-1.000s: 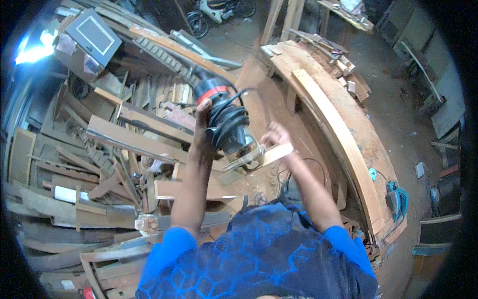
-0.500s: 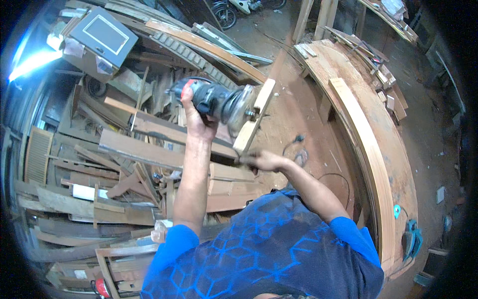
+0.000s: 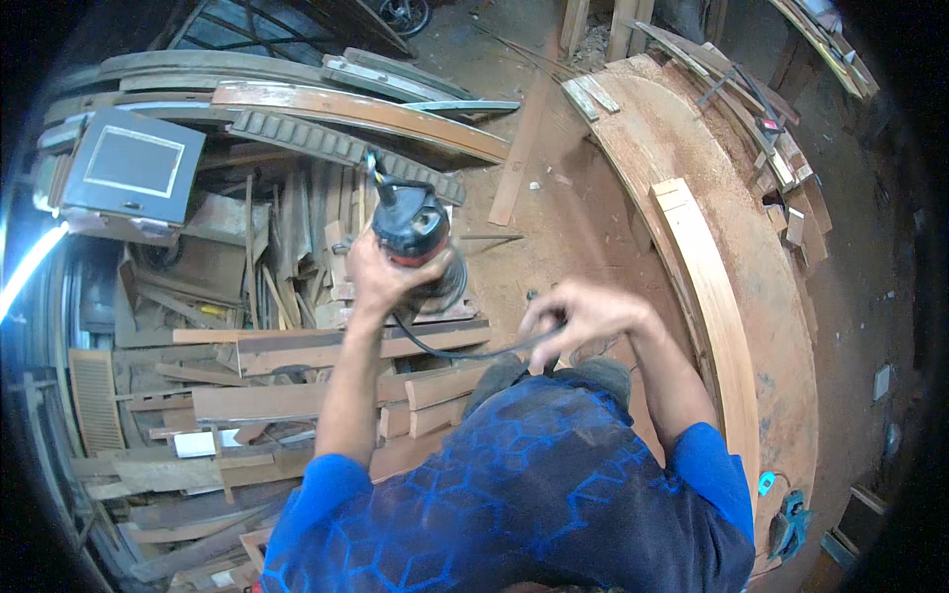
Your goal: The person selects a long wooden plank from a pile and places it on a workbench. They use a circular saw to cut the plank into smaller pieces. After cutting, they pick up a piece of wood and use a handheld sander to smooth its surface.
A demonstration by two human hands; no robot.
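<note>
A black handheld router [image 3: 410, 222] with a red band is in my left hand [image 3: 381, 272], whose fingers wrap round its body. Its round base [image 3: 445, 287] is angled down and to the right. From the router a black power cord [image 3: 450, 353] loops across to my right hand [image 3: 591, 314], which has bent fingers closed on it in front of my shirt. The right hand is slightly blurred by motion.
On the right a dusty curved workbench [image 3: 781, 326] carries a long pale timber beam [image 3: 712, 287] and a teal power tool [image 3: 791, 524]. Stacked boards [image 3: 267, 400] fill the left side. A grey panelled box [image 3: 133, 163] stands at far left, and a loose plank [image 3: 519, 148] lies on the floor ahead.
The router has swung from lying sideways to base down, nearer my body. My right hand rose and moved right, now with the cord. The pale wood strip beside the router is no longer seen there.
</note>
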